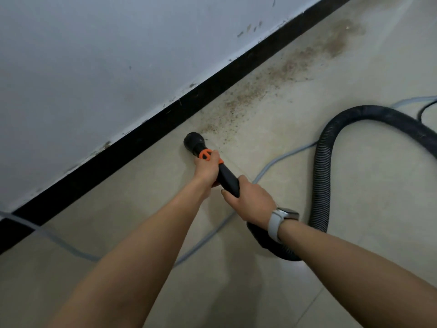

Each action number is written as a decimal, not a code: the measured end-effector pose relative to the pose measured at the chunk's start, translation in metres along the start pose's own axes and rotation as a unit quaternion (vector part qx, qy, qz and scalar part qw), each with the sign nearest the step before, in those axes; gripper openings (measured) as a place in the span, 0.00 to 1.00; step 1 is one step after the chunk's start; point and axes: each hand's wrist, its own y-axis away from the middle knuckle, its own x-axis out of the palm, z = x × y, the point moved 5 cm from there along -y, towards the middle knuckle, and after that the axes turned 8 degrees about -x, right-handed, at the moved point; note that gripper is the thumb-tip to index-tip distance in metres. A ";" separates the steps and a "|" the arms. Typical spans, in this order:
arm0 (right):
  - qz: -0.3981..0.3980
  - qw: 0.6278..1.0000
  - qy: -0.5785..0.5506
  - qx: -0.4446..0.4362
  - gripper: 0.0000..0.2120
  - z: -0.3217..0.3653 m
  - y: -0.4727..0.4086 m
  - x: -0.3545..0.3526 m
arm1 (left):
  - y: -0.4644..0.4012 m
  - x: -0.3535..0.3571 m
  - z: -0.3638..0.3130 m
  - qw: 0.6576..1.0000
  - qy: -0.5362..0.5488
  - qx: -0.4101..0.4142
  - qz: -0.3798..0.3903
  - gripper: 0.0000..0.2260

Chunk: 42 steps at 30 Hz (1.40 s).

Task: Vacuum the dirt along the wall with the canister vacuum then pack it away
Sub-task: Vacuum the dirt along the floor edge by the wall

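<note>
The nozzle (192, 141) sits on the tiled floor (272, 292), close to the black skirting (132, 147), at the near end of a brown dirt trail (272, 81) that runs along the wall (106, 55). The left hand (206, 167) curls its fingers round the wand by the orange collar (205, 155); the right hand (251, 200) wraps the black wand (227, 179) lower down. A ribbed hose (322, 171) loops away at right, over a pale cord (272, 163). A watch (280, 221) sits on the right wrist.
</note>
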 end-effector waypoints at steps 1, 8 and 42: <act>0.005 1.000 0.015 -0.011 0.16 -0.001 -0.010 -0.003 | -0.003 -0.001 -0.007 1.000 -0.006 -0.002 -0.003 0.18; 0.032 0.997 0.045 -0.053 0.16 -0.011 -0.054 -0.025 | -0.006 0.005 -0.044 0.998 -0.061 -0.035 -0.004 0.15; 0.099 0.960 0.204 -0.165 0.17 -0.123 -0.182 -0.165 | -0.074 0.154 -0.122 0.999 0.030 -0.029 0.021 0.27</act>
